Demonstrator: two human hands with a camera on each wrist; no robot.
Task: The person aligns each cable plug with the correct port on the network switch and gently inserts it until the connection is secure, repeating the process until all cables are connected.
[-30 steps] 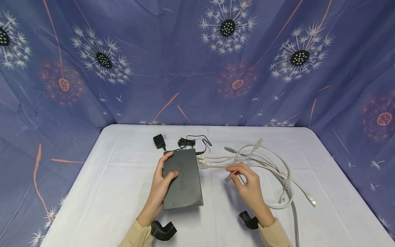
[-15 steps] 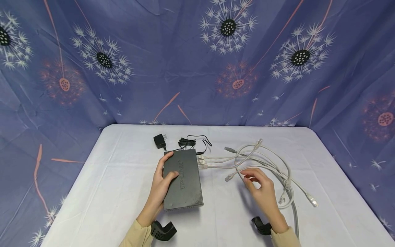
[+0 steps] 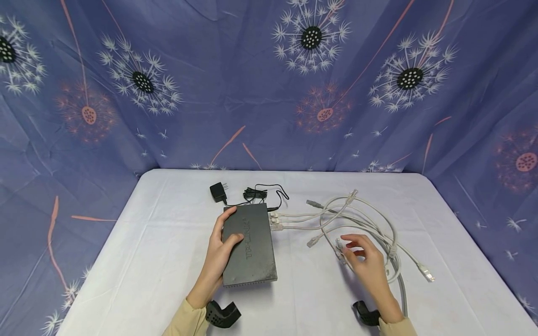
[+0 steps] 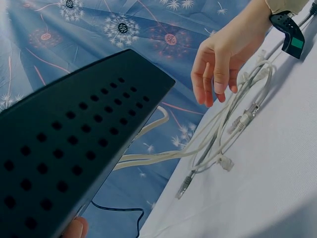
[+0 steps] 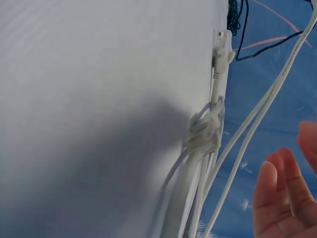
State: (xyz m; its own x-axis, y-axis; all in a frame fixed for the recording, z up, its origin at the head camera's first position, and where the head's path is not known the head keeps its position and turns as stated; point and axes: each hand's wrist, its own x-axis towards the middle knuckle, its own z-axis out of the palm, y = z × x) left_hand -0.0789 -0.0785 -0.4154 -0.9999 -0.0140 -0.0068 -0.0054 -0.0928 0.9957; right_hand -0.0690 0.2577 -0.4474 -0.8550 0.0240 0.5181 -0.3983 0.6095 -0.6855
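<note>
The right hand (image 3: 367,259) is being drawn away from the three cables (image 3: 298,228) plugged into the right side of the dark box (image 3: 250,252), and is now being held farther right and slightly nearer, just beside a loose clear plug (image 3: 339,244). Its fingers are being kept loosely bent and apart, with nothing seen being grasped in the wrist views; whether the clear plug is being brushed cannot be told. By this, the nearest plugged cable is presumably being left seated. Against the earlier head views, the clear plug is being shown where sight was being blocked by the hand, and a second loose plug (image 3: 313,241), partly hidden one second ago, is being fully seen. No shift is being shown by the box: it is being gripped by the left hand (image 3: 217,252), thumb on top, over the middle of the table (image 3: 168,242), left of the cable loops (image 3: 393,251).
</note>
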